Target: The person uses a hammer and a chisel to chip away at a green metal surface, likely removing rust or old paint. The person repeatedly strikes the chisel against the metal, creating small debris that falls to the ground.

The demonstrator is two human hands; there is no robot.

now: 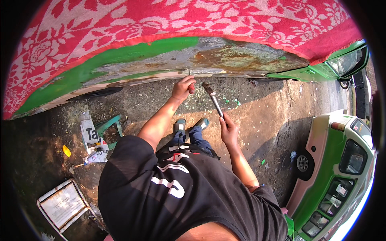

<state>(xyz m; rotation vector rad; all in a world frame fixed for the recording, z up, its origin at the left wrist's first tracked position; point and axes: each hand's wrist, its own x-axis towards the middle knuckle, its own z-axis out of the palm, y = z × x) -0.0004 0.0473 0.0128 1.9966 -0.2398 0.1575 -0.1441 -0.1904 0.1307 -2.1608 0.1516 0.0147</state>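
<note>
My left hand (183, 90) is closed around a red-handled screwdriver (191, 88), by its look; a thin shaft seems to rise to the panel's lower edge, and the fingers hide part of it. In my right hand (229, 130) is a hammer (217, 105), gripped by its metal handle. Its dark head tilts up and left, a little to the right of the red handle and apart from it. Just beyond both hands runs a vehicle body panel (237, 58), with green paint on the left and bare, rusty, scraped metal towards the middle and right.
A red and white floral cloth (161, 20) covers the panel's upper part. On the ground at left are a green plastic stool (109, 127), a printed sheet (90, 136) and a rusty-framed sign (64, 205). A green and white van (321, 156) stands at right. Paint flakes litter the ground.
</note>
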